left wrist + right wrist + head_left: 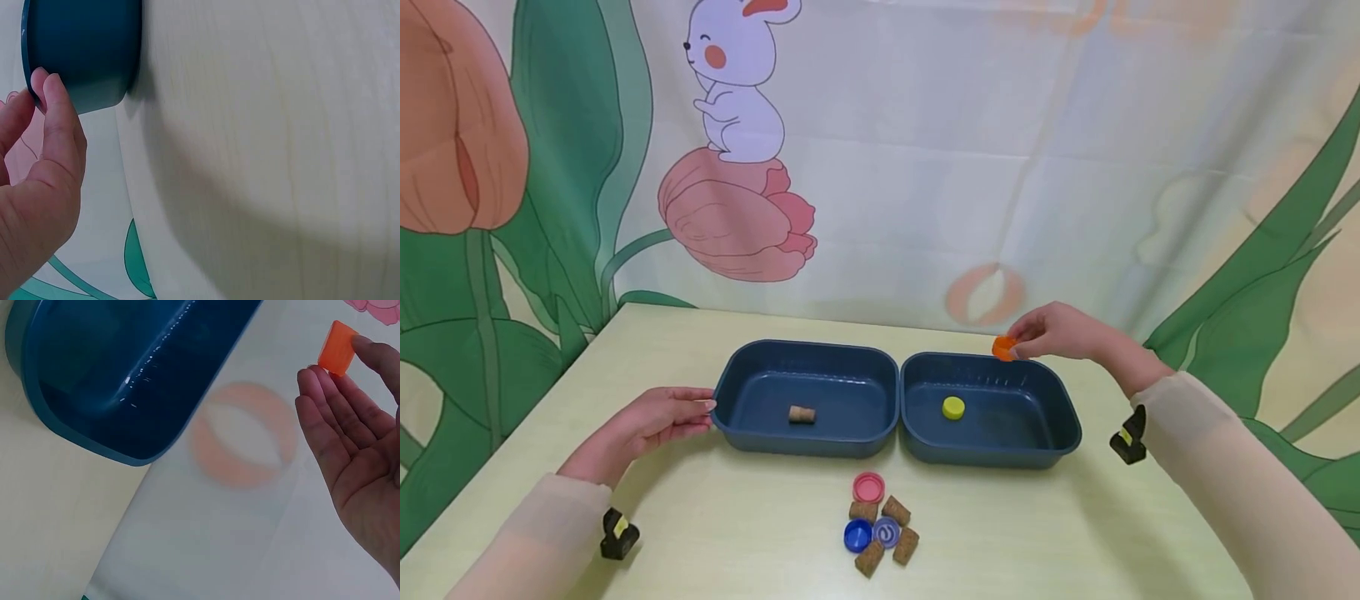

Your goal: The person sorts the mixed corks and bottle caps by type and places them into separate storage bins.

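Orange cap (1003, 349) pinched in my right hand (1049, 332), right bin (992, 456) just below it; left hand (664, 414) pinches left bin (808, 444), corks (906, 547) lying between hands, closer in.

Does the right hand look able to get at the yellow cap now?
Probably not for grasping: the right hand pinches the orange piece, though nothing covers the yellow cap in its tray.

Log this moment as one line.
right hand: pinches orange cap; left hand: touches left bin; left bin: one cork; right bin: yellow cap; table: loose caps, loose corks
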{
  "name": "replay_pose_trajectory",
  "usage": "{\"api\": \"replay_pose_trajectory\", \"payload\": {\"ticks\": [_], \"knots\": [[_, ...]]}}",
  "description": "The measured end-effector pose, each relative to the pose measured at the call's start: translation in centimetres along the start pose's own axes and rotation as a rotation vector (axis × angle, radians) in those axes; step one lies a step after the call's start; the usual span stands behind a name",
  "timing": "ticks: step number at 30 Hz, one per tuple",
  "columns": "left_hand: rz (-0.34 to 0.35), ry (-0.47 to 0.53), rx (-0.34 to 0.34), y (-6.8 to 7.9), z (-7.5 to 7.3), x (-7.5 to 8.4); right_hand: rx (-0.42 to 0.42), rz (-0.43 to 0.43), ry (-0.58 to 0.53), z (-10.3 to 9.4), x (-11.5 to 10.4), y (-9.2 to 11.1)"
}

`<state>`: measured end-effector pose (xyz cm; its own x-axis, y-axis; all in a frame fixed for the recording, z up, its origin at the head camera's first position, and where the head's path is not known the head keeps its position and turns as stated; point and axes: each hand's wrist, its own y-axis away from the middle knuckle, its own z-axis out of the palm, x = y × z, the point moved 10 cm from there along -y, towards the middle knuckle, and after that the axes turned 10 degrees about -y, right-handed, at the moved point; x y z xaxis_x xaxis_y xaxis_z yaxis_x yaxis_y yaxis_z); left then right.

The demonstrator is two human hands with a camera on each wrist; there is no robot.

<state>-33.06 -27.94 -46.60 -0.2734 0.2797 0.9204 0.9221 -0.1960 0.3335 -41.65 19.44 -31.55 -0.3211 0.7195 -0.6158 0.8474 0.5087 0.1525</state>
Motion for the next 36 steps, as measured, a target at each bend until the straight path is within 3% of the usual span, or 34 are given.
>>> {"api": "replay_pose_trajectory", "payload": {"ticks": [11,18,36], "knots": [[-0.014,0.009,0.002,0.2,0.2,-0.5,-0.076,0.033,0.017,2.4,2.0,-1.9],[-0.013,0.009,0.005,0.2,0.1,-0.5,-0.102,0.05,0.057,3.1,2.7,-2.8],[-0.011,0.008,0.0,0.1,-0.1,-0.1,-0.176,0.086,0.031,5.5,4.4,-4.7]]}}
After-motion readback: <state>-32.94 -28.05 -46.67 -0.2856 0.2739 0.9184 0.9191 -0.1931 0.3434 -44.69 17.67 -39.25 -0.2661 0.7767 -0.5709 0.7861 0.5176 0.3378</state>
